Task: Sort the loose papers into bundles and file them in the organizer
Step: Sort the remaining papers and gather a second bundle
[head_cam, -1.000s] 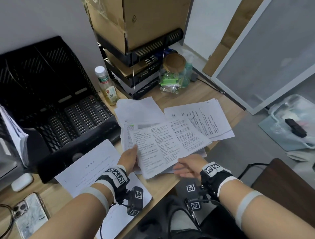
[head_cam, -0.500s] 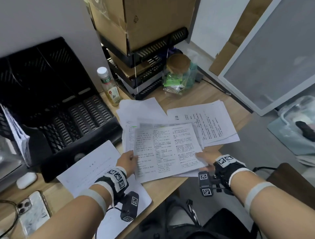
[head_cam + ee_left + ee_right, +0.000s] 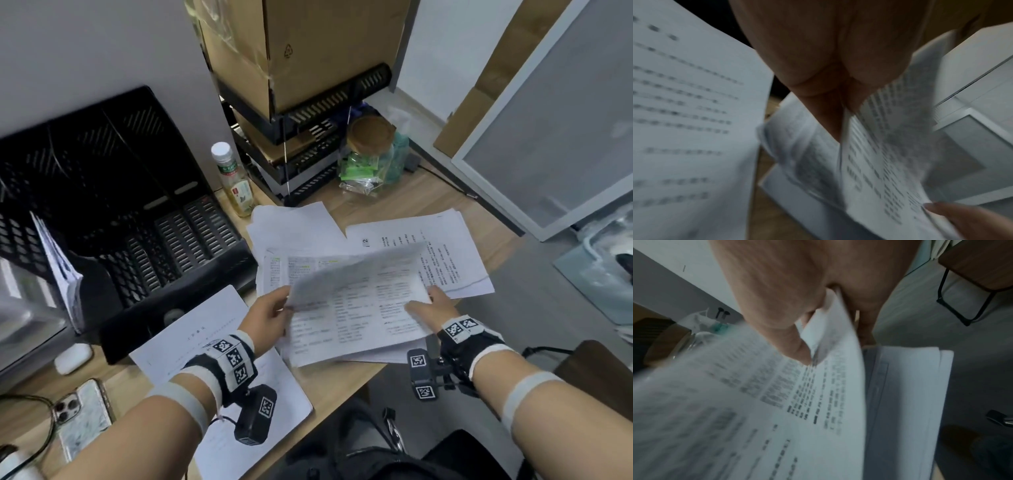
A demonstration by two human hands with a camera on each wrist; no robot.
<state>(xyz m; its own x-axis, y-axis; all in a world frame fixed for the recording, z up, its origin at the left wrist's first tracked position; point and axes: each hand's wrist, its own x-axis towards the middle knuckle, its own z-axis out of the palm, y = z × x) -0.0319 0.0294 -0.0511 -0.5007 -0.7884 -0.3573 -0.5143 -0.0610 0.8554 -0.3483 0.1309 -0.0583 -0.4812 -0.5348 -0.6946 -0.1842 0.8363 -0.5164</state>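
Note:
A printed sheet (image 3: pixel 352 308) is held over the desk by both hands and its far edge is blurred and lifted. My left hand (image 3: pixel 270 313) pinches its left edge, seen close in the left wrist view as thumb and fingers on the sheet (image 3: pixel 869 146). My right hand (image 3: pixel 428 308) pinches the right edge, thumb on top of the sheet (image 3: pixel 777 402). More loose papers (image 3: pixel 445 246) lie spread beneath and behind. The black mesh organizer (image 3: pixel 144 212) stands at the left, with a paper bundle (image 3: pixel 58 270) upright in one slot.
A single sheet (image 3: pixel 191 335) lies under my left wrist. A drink bottle (image 3: pixel 233 178), a stacked black tray rack with cardboard boxes (image 3: pixel 301 102) and a jar (image 3: pixel 373 150) stand behind the papers. A phone (image 3: pixel 82 418) and earbud case (image 3: pixel 73 358) lie at the left.
The sheet's far edge has lifted off the pile and blurs with motion. My right hand has moved from the near edge to the sheet's right side and taken hold there.

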